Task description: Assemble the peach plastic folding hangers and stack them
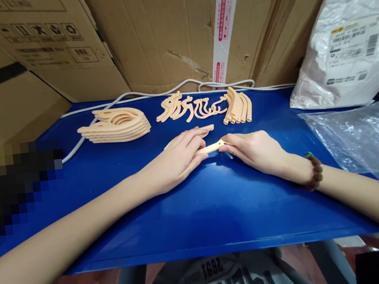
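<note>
Over the middle of the blue table (pixel 197 214), my left hand (pixel 186 154) is closed around a pale wood-coloured curved piece (pixel 210 148) that has a small hole near its right end. Fingers of my right hand (pixel 257 148) pinch at that holed end; whether they grip the piece itself or a small part against it is hard to make out. Part of the pale piece is hidden under my left hand. Behind it, another pale tip (pixel 207 128) shows past the left fingers.
A stack of pale curved pieces (pixel 119 126) lies at left. Small S-shaped pieces (pixel 172 106) and short curved bars (pixel 238 105) lie farther back. A white cable (pixel 170 91) runs before cardboard boxes (pixel 163 31). At right are a white parcel (pixel 343 51) and clear plastic bag (pixel 353 141).
</note>
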A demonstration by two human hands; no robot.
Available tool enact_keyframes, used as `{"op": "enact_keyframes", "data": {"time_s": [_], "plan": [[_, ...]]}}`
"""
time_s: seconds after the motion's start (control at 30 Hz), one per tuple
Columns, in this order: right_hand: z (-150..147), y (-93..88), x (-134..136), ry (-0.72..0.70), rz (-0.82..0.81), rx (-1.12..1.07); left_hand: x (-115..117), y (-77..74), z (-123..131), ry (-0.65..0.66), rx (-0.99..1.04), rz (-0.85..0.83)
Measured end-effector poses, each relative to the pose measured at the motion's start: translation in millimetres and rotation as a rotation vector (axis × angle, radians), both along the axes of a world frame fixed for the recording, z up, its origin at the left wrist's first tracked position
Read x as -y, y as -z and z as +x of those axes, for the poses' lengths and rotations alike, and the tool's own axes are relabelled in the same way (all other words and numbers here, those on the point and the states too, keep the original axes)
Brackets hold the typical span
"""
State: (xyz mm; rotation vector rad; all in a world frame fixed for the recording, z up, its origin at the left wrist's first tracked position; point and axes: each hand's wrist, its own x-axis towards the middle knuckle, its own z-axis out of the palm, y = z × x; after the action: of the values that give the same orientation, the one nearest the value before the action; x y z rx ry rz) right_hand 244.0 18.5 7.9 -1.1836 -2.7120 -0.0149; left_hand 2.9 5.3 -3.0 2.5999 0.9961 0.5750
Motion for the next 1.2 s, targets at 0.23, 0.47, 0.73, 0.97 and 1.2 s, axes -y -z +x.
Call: {"op": "enact_keyframes", "data": {"time_s": [0.23,0.47,0.73,0.97,1.2], "plan": [[0.3,0.0,4.0,-0.008,0.187,0.095,0.4,0.3,-0.3,0.003,-0.058,0.026],[1.1,-2.0,5.3,-0.035,0.283,0.191,0.7,0.4,-0.5,0.003,-0.061,0.016],[0.7,-7.0,8.7,-0.084,0.345,0.201,1.6,-0.1,-1.4,0.01,-0.053,-0.003],[2.2,-7.6,9.7,-0.104,0.353,0.163,1.4,0.6,-2.4,0.026,-0.066,-0.004],[3.2,-8.1,9.0,-0.138,0.348,0.12,3.1,-2.2,-2.6,0.045,-0.04,-0.019]]}}
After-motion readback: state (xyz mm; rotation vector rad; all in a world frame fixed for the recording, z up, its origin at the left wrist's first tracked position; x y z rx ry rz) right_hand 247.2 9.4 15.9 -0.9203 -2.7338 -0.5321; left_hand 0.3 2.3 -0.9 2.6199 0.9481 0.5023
